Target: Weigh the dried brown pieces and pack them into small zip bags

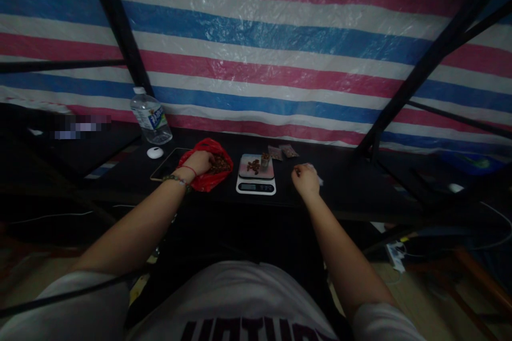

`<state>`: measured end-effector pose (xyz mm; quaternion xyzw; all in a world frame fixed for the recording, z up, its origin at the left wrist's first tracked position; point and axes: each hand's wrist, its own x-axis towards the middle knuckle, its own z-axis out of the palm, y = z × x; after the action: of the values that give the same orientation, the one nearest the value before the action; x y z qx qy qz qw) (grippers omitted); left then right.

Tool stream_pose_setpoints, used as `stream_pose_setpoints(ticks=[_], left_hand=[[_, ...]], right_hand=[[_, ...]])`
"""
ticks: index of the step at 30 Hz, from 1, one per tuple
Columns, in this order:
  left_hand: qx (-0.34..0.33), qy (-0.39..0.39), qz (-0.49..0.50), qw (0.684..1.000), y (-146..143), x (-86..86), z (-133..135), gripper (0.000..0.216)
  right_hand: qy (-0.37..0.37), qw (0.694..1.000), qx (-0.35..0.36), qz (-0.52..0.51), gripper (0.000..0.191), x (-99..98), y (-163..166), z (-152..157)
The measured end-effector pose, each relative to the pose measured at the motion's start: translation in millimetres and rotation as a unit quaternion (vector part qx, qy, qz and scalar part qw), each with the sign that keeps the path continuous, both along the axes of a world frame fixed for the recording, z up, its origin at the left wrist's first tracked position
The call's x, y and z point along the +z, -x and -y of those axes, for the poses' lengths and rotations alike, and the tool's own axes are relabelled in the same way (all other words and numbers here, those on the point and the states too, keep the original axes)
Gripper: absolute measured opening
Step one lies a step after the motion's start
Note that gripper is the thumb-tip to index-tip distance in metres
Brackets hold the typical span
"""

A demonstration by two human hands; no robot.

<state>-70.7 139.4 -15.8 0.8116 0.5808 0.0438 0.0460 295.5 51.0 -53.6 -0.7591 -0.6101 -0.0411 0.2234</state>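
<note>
My left hand (200, 162) reaches into the mouth of a red plastic bag (208, 184) with small brown pieces (220, 163) inside. Its fingers are curled at the pieces; what they hold is hidden. Right of the bag stands a white kitchen scale (256, 186). On its platform lie loose brown pieces (253, 166) beside a small clear cup (264, 160) with more of them. My right hand (306, 180) is closed to the right of the scale, with brown bits showing at its fingertips. Clear plastic (319, 177) shows behind that hand.
Two small filled clear packets (282, 152) lie behind the scale. A dark tablet or phone (165, 166) lies partly under the red bag, near a white rounded mouse (155, 153). A large clear bottle (151, 117) stands at the back left. Black metal posts (394, 106) slant up on both sides.
</note>
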Motion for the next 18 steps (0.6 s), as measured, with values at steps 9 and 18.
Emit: stream_pose_setpoints(ticks=[9, 18], left_hand=[[0.052, -0.137, 0.083, 0.986, -3, 6.1, 27, 0.032], [0.067, -0.155, 0.094, 0.981, -3, 4.7, 60, 0.033]], right_hand=[[0.165, 0.979, -0.099, 0.062, 0.035, 2.3, -24, 4], [0.150, 0.985, -0.082, 0.007, 0.033, 3.3, -28, 2]])
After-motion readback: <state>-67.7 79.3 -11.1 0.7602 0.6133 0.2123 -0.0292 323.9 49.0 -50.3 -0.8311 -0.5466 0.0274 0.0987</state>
